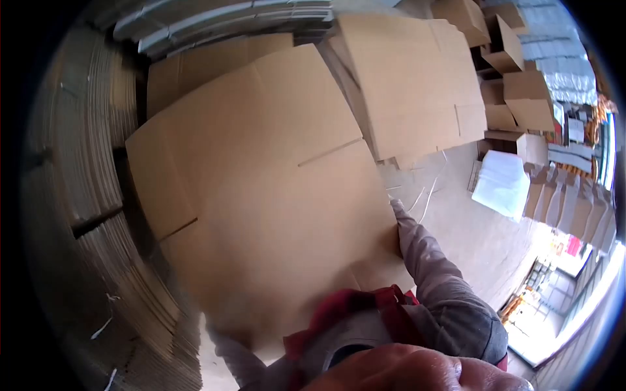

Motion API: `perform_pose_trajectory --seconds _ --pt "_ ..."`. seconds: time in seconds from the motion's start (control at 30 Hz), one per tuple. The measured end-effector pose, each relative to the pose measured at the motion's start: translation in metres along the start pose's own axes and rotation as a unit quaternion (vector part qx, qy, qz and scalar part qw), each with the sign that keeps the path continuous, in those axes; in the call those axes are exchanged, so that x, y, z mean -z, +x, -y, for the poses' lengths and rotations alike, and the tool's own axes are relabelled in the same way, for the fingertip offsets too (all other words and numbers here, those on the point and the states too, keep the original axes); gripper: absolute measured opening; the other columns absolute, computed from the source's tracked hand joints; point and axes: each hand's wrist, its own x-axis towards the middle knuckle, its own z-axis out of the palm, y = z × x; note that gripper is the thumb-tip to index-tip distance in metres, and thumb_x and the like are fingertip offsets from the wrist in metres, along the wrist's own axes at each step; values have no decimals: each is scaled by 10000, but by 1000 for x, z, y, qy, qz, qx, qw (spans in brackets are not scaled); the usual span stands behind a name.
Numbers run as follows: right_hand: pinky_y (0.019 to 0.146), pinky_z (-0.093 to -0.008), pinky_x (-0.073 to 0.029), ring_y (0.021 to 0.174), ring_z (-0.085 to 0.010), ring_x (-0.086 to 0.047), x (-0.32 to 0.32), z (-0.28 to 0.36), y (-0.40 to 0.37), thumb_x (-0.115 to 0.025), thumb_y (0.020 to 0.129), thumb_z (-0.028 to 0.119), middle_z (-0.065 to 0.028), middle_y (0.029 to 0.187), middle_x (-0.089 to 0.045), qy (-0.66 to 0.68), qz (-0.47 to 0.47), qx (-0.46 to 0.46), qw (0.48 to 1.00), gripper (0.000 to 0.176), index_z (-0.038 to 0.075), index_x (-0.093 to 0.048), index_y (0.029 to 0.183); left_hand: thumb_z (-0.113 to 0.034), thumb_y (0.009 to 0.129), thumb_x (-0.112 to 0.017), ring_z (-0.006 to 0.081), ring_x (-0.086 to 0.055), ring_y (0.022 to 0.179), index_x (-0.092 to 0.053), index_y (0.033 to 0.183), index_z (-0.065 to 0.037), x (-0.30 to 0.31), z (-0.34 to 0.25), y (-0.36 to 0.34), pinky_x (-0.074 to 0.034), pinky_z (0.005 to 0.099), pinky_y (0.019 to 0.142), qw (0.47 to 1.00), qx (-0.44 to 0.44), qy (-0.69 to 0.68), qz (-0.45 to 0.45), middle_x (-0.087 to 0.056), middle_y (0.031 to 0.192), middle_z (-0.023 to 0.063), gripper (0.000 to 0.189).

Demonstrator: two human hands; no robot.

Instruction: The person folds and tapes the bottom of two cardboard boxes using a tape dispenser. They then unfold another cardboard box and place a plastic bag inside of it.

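Note:
A large flattened cardboard box (pixel 254 176) with slots cut into its edges spreads in front of my body and fills the middle of the view. My right hand (pixel 396 206) is at its right edge, the arm stretched out along that side; only a small part of the hand shows, and the fingers seem to grip the edge from behind. My left sleeve (pixel 238 358) runs to the near left edge of the flattened box. The left hand itself is hidden by the cardboard.
Tall stacks of flat cardboard (pixel 85 143) stand along the left. Another flattened box (pixel 417 85) lies beyond, to the right. Open cartons (pixel 525 98) and a white bag (pixel 501 184) are farther right. Loose strips (pixel 427 202) lie on the floor (pixel 466 251).

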Motion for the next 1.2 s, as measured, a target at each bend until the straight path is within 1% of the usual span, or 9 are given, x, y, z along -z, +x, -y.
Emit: perform_pose_trajectory --seconds 0.27,0.63,0.73,0.83,0.9,0.93,1.0,1.03,1.2 --pt "935 -454 -395 1124 -270 -476 111 17 -78 -363 895 455 -86 1228 -508 158 -63 60 984 482 116 -474 1219 -424 895 -420 256 -602 781 -622 966 -88 -122 -128 -71 -478 393 654 978 -109 85 159 -632 853 111 399" --pt "934 -458 -394 1117 -264 -481 165 64 -73 -369 893 450 -82 1216 -518 368 -57 125 919 468 120 -489 1202 -397 899 -424 223 -601 768 -627 937 -75 -556 -321 -170 -480 382 629 854 -286 229 368 -630 825 93 383" --pt "934 -459 -394 1115 -262 -482 156 98 -54 -370 893 449 -80 1212 -521 400 -39 135 906 464 121 -493 1197 -390 900 -425 214 -601 764 -629 929 -72 -673 -344 -205 -480 379 622 833 -351 266 334 -630 817 89 379" --pt "933 -460 -394 1113 -260 -483 136 141 -41 -372 892 448 -79 1209 -523 427 -5 145 892 460 122 -497 1192 -383 901 -426 205 -600 761 -630 921 -68 -741 -320 -248 -481 376 615 777 -502 353 138 -629 809 84 375" --pt "933 -460 -394 1111 -259 -484 120 163 -35 -373 892 447 -78 1207 -525 437 16 134 889 458 123 -500 1189 -474 806 -522 303 -566 938 -550 1133 -119 -773 -289 -175 -465 407 769 429 -721 536 101 -581 1037 167 484" --pt "933 -461 -394 1111 -259 -484 107 176 -32 -373 892 446 -78 1206 -526 431 23 145 890 456 123 -502 1187 -542 767 -541 312 -550 1008 -550 1147 -188 -763 -236 -209 -440 429 848 162 -775 602 105 -572 1072 158 519" --pt "949 -475 -368 1158 -274 -442 78 190 -25 -376 879 483 -72 1250 -490 353 7 181 918 498 134 -481 1218 -562 775 -507 378 -316 1250 -449 1269 -229 -745 -133 -163 -192 602 1006 262 -747 567 229 -376 1337 153 598" --pt "964 -490 -342 1205 -290 -401 69 190 -25 -379 866 519 -66 1294 -455 284 -25 244 927 541 145 -461 1248 -564 776 -504 365 -262 1288 -433 1289 -222 -729 -125 -175 -146 569 1044 284 -759 542 222 -329 1375 150 622" --pt "981 -523 -309 1235 -295 -372 105 167 7 -333 864 559 -46 1333 -425 297 -82 143 940 579 176 -434 1287 -478 755 -574 352 -280 1264 -465 1248 -181 -726 -112 -149 -165 548 1043 332 -747 505 278 -373 1324 142 586"
